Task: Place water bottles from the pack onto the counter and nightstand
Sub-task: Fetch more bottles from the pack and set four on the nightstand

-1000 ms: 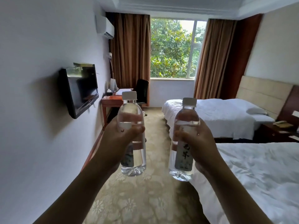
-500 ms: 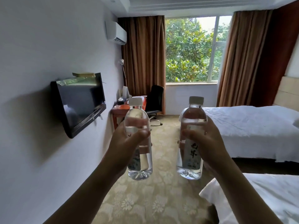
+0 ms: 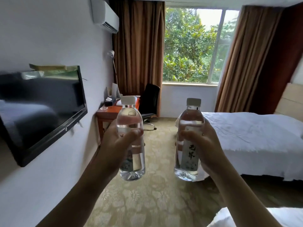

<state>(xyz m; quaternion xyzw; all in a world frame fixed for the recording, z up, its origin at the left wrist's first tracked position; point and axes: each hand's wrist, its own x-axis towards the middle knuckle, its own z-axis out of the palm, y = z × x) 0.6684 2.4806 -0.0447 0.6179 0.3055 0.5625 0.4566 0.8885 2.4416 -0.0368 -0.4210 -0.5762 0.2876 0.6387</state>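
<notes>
I hold two clear water bottles upright in front of me, both with white caps and pale labels. My left hand (image 3: 114,145) is wrapped around the middle of the left bottle (image 3: 131,126). My right hand (image 3: 207,145) grips the right bottle (image 3: 188,154), whose label shows dark characters. The bottles stand about a hand's width apart, above the carpet. A reddish wooden desk (image 3: 108,113) stands against the left wall behind the left bottle. No nightstand or bottle pack shows in the head view.
A black TV (image 3: 41,108) juts out from the left wall. A black office chair (image 3: 150,102) sits by the desk under the window. One white bed (image 3: 249,138) lies right, another bed's corner (image 3: 246,217) at bottom right. Patterned carpet (image 3: 152,202) runs ahead between them.
The view has moved forward along the aisle and turned left: the TV, desk and window are nearer, and the nightstand has left the frame. Both hands still hold their bottles the same way.
</notes>
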